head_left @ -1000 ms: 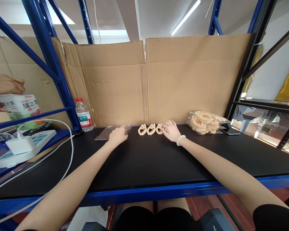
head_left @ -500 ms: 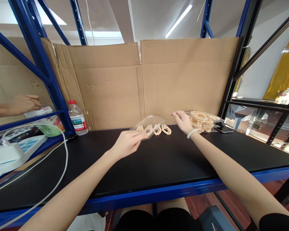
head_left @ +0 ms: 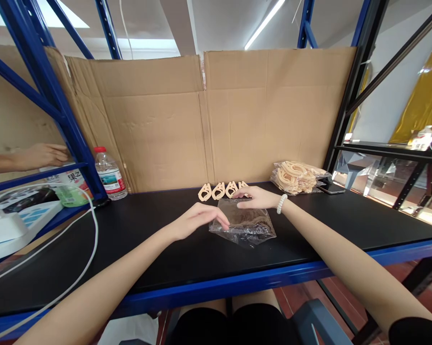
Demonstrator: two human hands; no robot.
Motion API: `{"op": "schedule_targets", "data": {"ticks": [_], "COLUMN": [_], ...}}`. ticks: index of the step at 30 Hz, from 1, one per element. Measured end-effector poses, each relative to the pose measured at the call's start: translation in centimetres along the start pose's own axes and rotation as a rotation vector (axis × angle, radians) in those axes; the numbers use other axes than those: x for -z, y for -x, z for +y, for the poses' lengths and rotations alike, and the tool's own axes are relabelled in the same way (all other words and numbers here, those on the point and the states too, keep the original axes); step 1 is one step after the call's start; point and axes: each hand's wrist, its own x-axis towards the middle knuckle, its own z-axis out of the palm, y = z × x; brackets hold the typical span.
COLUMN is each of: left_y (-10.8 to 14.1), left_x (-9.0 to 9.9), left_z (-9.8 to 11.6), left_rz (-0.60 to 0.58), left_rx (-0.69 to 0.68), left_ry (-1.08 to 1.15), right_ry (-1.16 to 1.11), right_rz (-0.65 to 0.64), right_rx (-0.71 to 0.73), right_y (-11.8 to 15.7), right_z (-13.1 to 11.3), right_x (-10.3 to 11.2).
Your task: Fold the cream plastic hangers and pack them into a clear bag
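A clear plastic bag (head_left: 250, 225) lies flat and crinkled on the black tabletop in front of me. My left hand (head_left: 200, 220) is at the bag's left edge, fingers stretched and lightly apart, the fingertips on or just above the plastic. Over the bag's far edge reaches my right hand (head_left: 256, 197), fingers extended and nothing gripped in them. Behind the bag stands a row of several beige cut-out pieces with looped openings (head_left: 218, 190); my right fingers partly cover the rightmost one.
A clear bag full of similar beige pieces (head_left: 297, 177) sits at the back right, beside a phone (head_left: 331, 186). A water bottle (head_left: 110, 175) stands back left, near a white cable (head_left: 96, 230) and power strip (head_left: 39, 223). Another person's hand (head_left: 45, 155) shows beyond the blue frame.
The plastic bag came forward from the row of pieces and now lies flat nearer me. My right hand moved left from the full bag to over this one; my left hand opened.
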Motion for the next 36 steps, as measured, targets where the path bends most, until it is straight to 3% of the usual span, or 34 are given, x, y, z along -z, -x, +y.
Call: {"op": "schedule_targets", "data": {"ticks": [4,7,14,19,24,30,36], "left_y": [-0.2,-0.2,0.1,0.2,0.2,0.1,0.0], "left_x": [0.0,0.0,-0.3,-1.0,-1.6,-2.4,-3.0], "left_z": [-1.2,-1.5,0.1,0.9,0.2,-0.4,-0.2], "left_rz": [0.037,-0.007,-0.182,-0.230,-0.222,-0.166,-0.203], "left_rx": [0.144,0.199,0.217,0.261,0.156,0.052,0.006], "left_ry": [0.363,0.439,0.186,0.069,-0.165,-0.289,-0.412], "right_ry": [0.058,0.068,0.110,0.112,0.171,0.227,0.305], "right_rz": [-0.143,-0.206,-0.283,-0.297,-0.294,-0.335,-0.312], "right_rx": [0.045,0.052,0.133,0.078,0.017,-0.092,-0.052], "right_y": [-0.1,-0.3,-0.6,-0.5,-0.3,0.0,0.2], "right_z": [-0.7,-0.8,-0.9,-1.2,-1.9,-2.4,-2.4], "right_x": [-1.3,-2.0,-3.2,-3.4,-3.8,-4.7,-5.9]}}
